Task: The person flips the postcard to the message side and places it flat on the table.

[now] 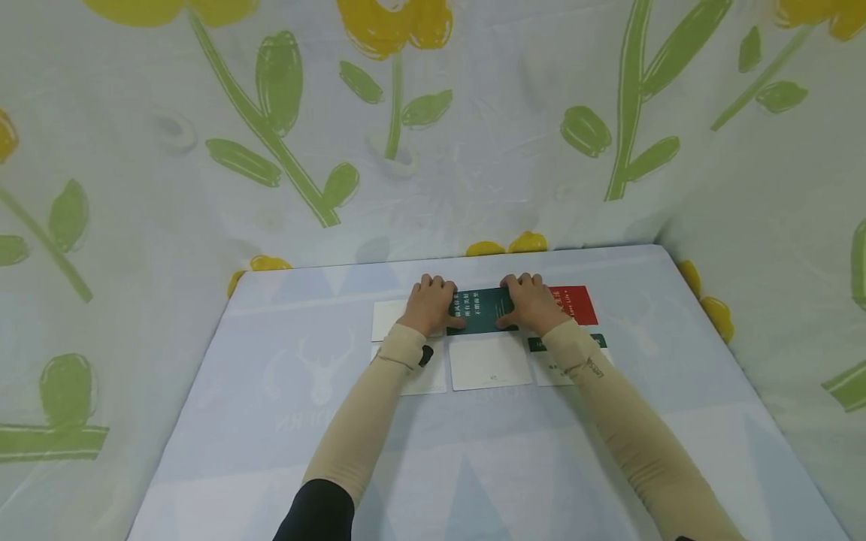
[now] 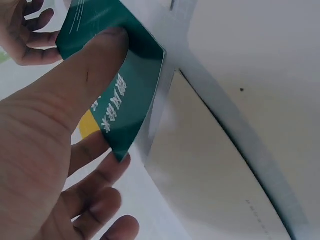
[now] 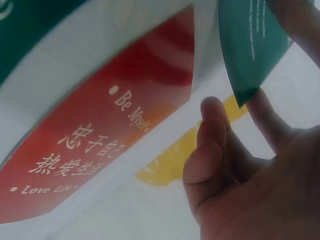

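A dark green card with white printed characters spans the gap between both hands. My left hand pinches its left end; in the left wrist view the thumb lies across the printed face and a fingertip meets the card's far edge. At the other end my right hand pinches the card, its thumb on the face and a finger at the edge in the right wrist view. The red card, printed "Be Myself" and "Love Life", lies just right of the right hand.
A white card sits partly behind the left hand. Along the nearer row are another white card, a plain one in the middle, and a white card with a green band under the right forearm. A flowered curtain backs the table.
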Tool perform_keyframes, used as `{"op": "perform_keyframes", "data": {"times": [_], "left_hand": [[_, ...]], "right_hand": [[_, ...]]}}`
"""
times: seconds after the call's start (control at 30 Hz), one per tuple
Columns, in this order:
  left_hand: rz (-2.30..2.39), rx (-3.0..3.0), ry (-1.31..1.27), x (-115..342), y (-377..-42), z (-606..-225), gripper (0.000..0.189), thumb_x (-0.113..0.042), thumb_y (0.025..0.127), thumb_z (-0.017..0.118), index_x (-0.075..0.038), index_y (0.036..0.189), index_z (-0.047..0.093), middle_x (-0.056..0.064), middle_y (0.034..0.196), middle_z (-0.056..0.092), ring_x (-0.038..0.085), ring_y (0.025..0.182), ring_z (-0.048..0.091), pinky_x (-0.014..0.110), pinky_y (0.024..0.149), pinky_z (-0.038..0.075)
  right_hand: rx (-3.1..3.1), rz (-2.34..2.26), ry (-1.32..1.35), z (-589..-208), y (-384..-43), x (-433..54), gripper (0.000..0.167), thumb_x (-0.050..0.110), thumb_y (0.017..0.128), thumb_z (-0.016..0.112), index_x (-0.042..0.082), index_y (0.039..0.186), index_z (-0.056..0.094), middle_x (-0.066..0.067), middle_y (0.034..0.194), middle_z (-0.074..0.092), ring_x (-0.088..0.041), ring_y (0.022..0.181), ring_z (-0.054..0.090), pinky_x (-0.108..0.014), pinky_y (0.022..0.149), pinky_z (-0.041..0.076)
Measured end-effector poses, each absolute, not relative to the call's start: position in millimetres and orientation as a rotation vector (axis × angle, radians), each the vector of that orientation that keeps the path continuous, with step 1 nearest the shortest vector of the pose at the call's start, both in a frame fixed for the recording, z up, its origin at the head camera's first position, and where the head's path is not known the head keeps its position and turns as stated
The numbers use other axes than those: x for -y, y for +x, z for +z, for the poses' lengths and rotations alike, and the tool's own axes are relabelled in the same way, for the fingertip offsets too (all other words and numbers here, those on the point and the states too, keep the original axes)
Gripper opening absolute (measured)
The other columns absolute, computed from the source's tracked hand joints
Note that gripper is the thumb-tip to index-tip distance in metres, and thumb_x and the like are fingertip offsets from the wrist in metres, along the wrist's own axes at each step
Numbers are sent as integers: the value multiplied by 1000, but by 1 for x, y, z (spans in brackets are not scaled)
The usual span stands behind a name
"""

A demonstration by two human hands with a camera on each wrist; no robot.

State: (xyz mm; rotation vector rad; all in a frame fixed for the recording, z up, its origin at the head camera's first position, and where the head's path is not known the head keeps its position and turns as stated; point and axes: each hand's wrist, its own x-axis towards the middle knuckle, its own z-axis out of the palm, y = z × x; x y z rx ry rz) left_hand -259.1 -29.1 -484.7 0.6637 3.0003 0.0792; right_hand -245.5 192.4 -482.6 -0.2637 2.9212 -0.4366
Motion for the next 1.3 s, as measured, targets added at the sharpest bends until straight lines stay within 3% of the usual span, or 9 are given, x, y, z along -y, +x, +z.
{"op": "perform_keyframes", "data": {"times": [0.2, 0.43, 0.67, 0.8, 0.93, 1.1, 1.3], "left_hand": [[162, -3057, 666, 31, -257, -486, 79, -56, 79, 82, -12, 139, 58, 9, 121, 57, 25, 103, 44, 40, 93, 44], [261, -3139, 603, 36, -254, -482, 56, -48, 92, 73, -13, 135, 63, 10, 121, 60, 26, 107, 52, 40, 93, 48], [602, -3036, 413, 40, -249, -474, 46, -44, 99, 64, -10, 129, 66, 6, 101, 74, 20, 86, 69, 36, 71, 56], [748, -2924, 330, 43, -247, -471, 49, -46, 100, 62, -11, 134, 62, 5, 102, 75, 18, 86, 68, 34, 71, 55], [870, -2819, 322, 45, -246, -469, 49, -44, 101, 61, -11, 137, 60, 2, 92, 75, 18, 83, 66, 35, 71, 52], [926, -2761, 311, 44, -243, -467, 48, -43, 102, 60, -8, 134, 62, -5, 75, 73, 18, 88, 65, 37, 75, 51], [885, -2787, 282, 42, -239, -465, 45, -44, 102, 59, -9, 128, 66, -6, 74, 73, 18, 87, 64, 36, 72, 49]], "right_hand": [[-2974, -461, -275, -485, -239, -193, 83, 34, 78, 90, 7, 142, 45, -21, 129, 50, -38, 119, 41, -55, 108, 39], [-3032, -460, -306, -486, -233, -192, 84, 31, 78, 91, 6, 142, 43, -22, 130, 51, -37, 118, 43, -54, 106, 41], [-3071, -469, -319, -488, -227, -192, 85, 29, 79, 90, 6, 144, 40, -23, 133, 50, -38, 120, 43, -54, 107, 40], [-3104, -461, -338, -490, -225, -193, 87, 30, 77, 91, 7, 143, 39, -22, 133, 50, -38, 121, 42, -54, 107, 40], [-3148, -426, -369, -489, -222, -194, 88, 31, 75, 92, 7, 142, 40, -22, 132, 50, -38, 120, 42, -53, 106, 40], [-3185, -400, -405, -487, -218, -195, 82, 30, 77, 91, 7, 138, 42, -21, 131, 50, -37, 118, 43, -53, 104, 41], [-3190, -504, -409, -481, -213, -200, 70, 32, 83, 86, 6, 136, 48, -21, 134, 51, -37, 119, 45, -52, 102, 44]]}}
